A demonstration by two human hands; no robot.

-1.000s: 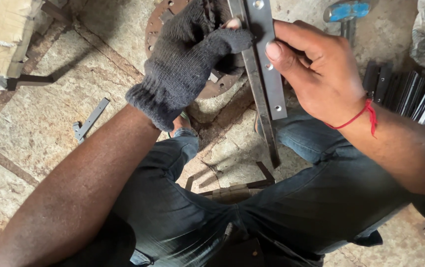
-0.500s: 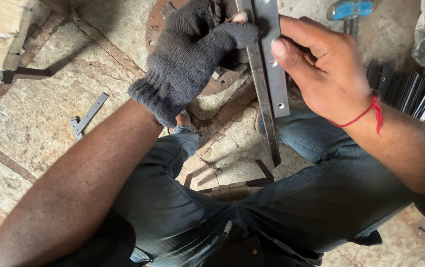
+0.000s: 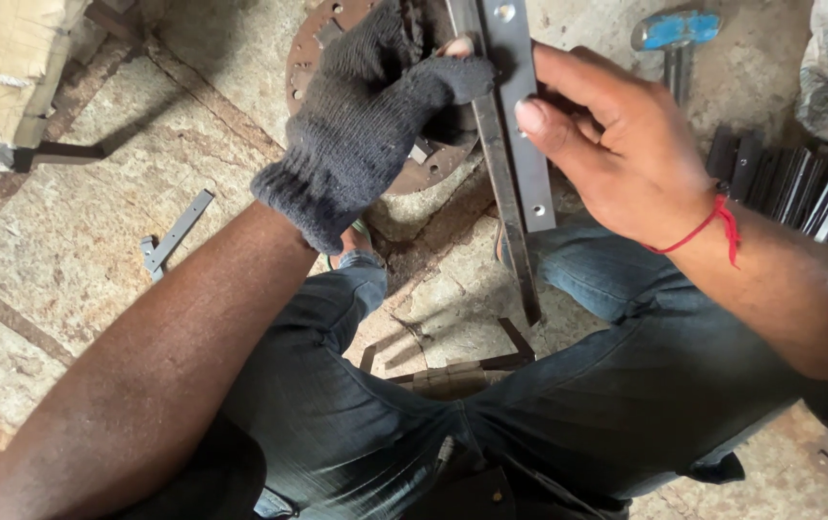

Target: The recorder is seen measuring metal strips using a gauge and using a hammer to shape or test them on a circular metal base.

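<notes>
Two flat metal strips (image 3: 515,144) stand top centre of the frame, pinched between the gloved left hand (image 3: 366,125) and the bare right hand (image 3: 616,154), their lower ends over the knees. Since half a second ago the right thumb has slid up the strip face, and both hands sit slightly lower in the frame. A rusty disc (image 3: 322,48) lies behind the glove, a hammer (image 3: 674,34) upper right, spare strips (image 3: 799,188) at right.

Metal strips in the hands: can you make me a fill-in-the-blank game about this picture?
1. The left hand wears a dark knitted ____.
2. A ____ thread circles the wrist of the right hand.
3. Both hands hold flat metal strips with small round ____ in them.
4. The hammer on the floor has a ____ head.

Missing words: glove; red; holes; blue
</notes>
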